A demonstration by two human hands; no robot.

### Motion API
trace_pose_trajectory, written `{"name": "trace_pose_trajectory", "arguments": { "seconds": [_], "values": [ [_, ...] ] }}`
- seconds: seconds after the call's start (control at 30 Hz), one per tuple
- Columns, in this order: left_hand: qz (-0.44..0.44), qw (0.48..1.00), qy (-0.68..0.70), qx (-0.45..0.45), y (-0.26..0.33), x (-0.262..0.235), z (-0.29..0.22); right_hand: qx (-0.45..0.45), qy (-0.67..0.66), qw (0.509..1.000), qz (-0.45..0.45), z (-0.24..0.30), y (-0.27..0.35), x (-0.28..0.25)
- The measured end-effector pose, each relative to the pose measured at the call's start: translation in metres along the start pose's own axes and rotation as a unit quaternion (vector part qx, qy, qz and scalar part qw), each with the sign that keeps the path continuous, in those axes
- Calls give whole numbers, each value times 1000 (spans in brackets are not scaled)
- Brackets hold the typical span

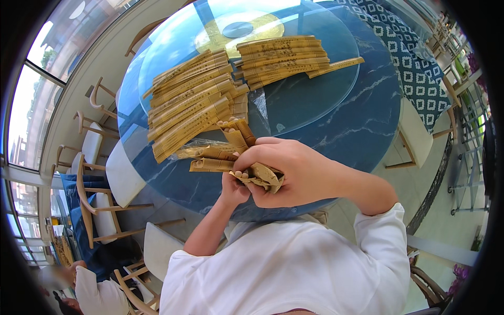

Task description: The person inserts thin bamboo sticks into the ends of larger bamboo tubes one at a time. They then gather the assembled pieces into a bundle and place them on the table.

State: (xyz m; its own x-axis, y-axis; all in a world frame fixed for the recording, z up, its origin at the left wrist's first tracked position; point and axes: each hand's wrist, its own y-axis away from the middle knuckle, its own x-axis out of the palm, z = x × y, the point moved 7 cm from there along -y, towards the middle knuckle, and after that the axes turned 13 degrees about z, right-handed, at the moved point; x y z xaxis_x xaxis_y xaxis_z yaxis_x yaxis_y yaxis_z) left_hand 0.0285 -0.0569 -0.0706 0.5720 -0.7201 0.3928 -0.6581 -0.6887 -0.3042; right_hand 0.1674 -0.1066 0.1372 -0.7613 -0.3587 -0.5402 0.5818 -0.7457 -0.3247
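Note:
My two hands meet at the near edge of a round table. My right hand point(286, 168) is closed around a crumpled brown paper sleeve point(270, 176). My left hand point(234, 190), mostly hidden below it, is closed on the same bunch of chopstick packets point(242, 175), whose pale round stick ends poke out. Just beyond my fingers lie loose chopstick packets point(210, 165), some with round ends showing, beside crinkled clear plastic point(199, 143). Farther off, long brown chopstick packets lie in a left pile point(186, 107) and a right pile point(281, 55).
A glass turntable point(310, 105) covers much of the blue marbled table point(367, 110). One chopstick packet point(338, 66) juts out from the right pile. Wooden chairs point(92, 205) stand at the left, and a patterned cloth point(420, 73) hangs at the right. Another person point(97, 291) is at lower left.

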Motion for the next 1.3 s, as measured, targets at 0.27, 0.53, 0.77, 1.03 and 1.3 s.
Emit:
{"name": "trace_pose_trajectory", "arguments": {
  "seconds": [0.27, 0.53, 0.77, 1.03, 1.3],
  "values": [
    [61, 996, -68, -27, -16, -11, -6, -50, -38, 998, 23, -27, -9, -3],
    [12, 999, -29, 24, -22, -7, -21, -37, -110, 989, -91, -48, -12, 1],
    [-40, 994, -60, 81, -21, 5, -33, 7, -105, 986, -132, -61, -5, -4],
    [-15, 998, 32, -50, -11, 19, -20, 125, -369, 905, -170, -97, 8, 0],
    [-134, 979, -6, -154, 14, 3, -7, 110, -558, 802, -184, -133, 43, 25]
  ]
}}
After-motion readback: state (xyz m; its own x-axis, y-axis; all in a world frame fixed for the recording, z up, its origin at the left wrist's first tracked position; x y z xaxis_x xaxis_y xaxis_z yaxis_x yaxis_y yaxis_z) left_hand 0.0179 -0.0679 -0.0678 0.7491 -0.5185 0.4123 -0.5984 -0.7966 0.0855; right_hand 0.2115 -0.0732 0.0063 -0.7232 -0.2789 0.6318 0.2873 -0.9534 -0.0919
